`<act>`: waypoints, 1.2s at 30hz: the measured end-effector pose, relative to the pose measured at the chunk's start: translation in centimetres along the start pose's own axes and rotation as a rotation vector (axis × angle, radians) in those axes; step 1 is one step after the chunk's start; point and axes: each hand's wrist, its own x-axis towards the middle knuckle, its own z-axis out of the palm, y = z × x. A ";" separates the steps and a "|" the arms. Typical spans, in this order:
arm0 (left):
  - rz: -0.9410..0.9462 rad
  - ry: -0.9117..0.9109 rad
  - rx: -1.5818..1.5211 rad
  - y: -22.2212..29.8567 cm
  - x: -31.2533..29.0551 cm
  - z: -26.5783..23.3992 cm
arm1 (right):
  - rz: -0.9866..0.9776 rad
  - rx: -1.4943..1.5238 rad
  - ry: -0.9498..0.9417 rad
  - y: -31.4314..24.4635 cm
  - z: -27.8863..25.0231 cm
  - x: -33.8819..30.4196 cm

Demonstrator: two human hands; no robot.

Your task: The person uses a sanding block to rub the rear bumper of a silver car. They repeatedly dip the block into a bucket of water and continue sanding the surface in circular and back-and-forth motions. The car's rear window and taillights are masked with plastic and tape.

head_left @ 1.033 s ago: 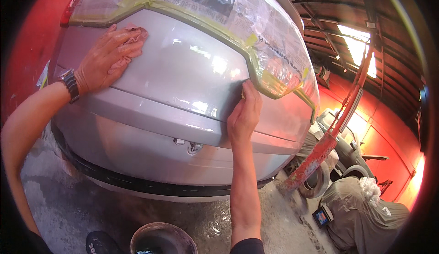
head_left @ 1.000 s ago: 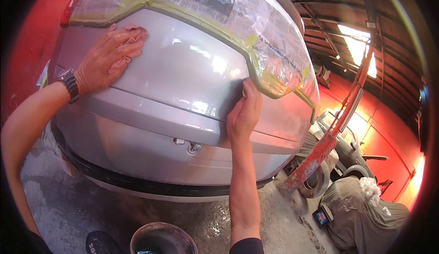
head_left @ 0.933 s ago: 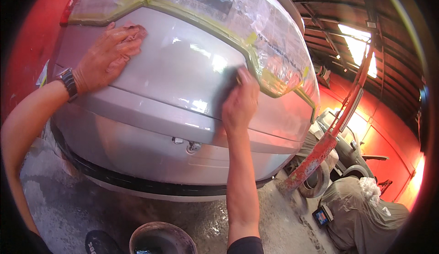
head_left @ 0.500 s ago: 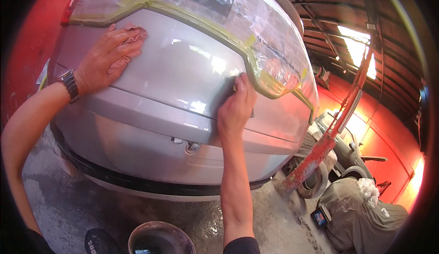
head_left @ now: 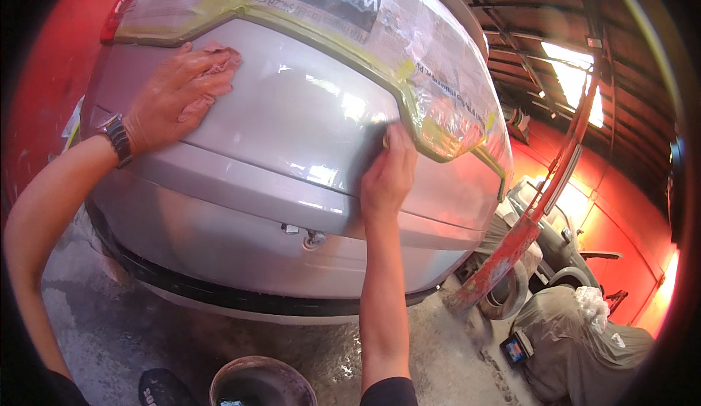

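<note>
A wet, shiny grey car panel (head_left: 292,114), apparently the rear of a vehicle, curves across the view before me. Against its upper left lies my left hand (head_left: 175,96), closed on a crumpled pink cloth (head_left: 212,85) that sticks out past the fingers. A dark-strapped watch (head_left: 115,139) circles that wrist. Toward the right of the panel, my right hand (head_left: 389,176) presses on the surface with fingers bent together. A small yellowish bit shows at its fingertips; the rest of what it holds is hidden. Newspaper and clear film (head_left: 321,1), edged with yellow-green tape (head_left: 321,37), cover the area above.
A round bucket (head_left: 263,369) with dark contents stands on the wet concrete floor (head_left: 182,326), beside a dark shoe (head_left: 162,388). At right rise a slanted red post (head_left: 504,253), a tire (head_left: 507,293) and a sheet-covered heap (head_left: 584,340). A metal latch (head_left: 314,239) protrudes below the panel's ridge.
The whole view has shifted slightly. My right hand has turned a little, its fingers now closer together, at nearly the same spot on the panel. My left hand and the cloth stay in place.
</note>
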 end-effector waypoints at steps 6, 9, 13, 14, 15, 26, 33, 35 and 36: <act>-0.003 0.019 -0.016 0.1 -0.1 0.3 | 0.014 0.020 -0.001 -1.7 1.3 2.7; -0.001 0.010 -0.017 -0.1 0.0 -0.2 | 0.060 0.026 -0.012 -1.0 0.2 0.6; 0.009 0.038 -0.044 0.1 0.2 0.2 | 0.043 0.001 0.004 -1.3 1.0 1.9; 0.006 0.037 -0.050 0.2 0.2 0.3 | 0.034 0.006 0.002 -1.9 1.3 3.1; -0.001 0.042 -0.031 0.2 0.0 0.2 | 0.071 -0.006 -0.012 -2.8 1.1 3.8; -0.008 0.064 0.002 0.1 -0.3 -0.1 | 0.022 0.033 -0.045 -1.8 1.0 2.6; -0.008 0.076 -0.032 0.4 0.3 0.5 | 0.017 -0.014 0.063 -7.6 6.3 2.9; -0.014 0.071 -0.029 0.4 0.2 0.3 | -0.105 0.149 -0.033 -9.8 7.1 3.7; -0.010 0.067 -0.033 0.4 0.1 0.2 | -0.154 0.213 -0.087 -10.1 6.9 4.0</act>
